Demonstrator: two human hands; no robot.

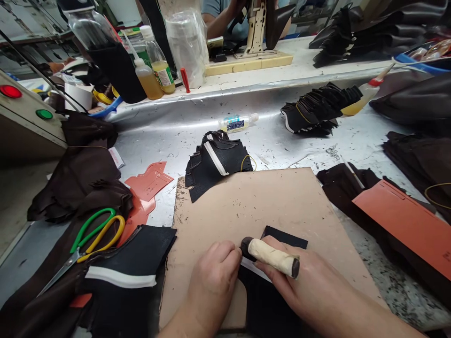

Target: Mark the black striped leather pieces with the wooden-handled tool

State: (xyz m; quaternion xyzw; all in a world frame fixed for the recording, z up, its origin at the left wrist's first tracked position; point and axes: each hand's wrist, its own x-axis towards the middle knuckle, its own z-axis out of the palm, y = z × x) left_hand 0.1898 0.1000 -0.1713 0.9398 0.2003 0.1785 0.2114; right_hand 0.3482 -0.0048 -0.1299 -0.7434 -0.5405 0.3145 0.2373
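My right hand (312,277) grips a short tool (271,256) with a beige-wrapped middle and dark ends; its exact kind is not clear. Beneath that hand lies a black leather piece (271,305) with a white strip (255,268) along it, resting on a tan board (282,197). Curled closed, my left hand (214,274) sits at the left edge of this piece, close to the tool's dark tip. Whatever its fingertips pinch is hidden. Beyond the hands, a stack of black pieces (216,162) with a white strip overlaps the board's far edge.
At left lie green-and-yellow scissors (95,234), black pieces with a white strip (123,277) and orange templates (146,183). An orange sheet (408,225) rests on dark leather at right. Glue bottles (144,80) stand on the back ledge; a person (220,19) sits behind a machine (256,28).
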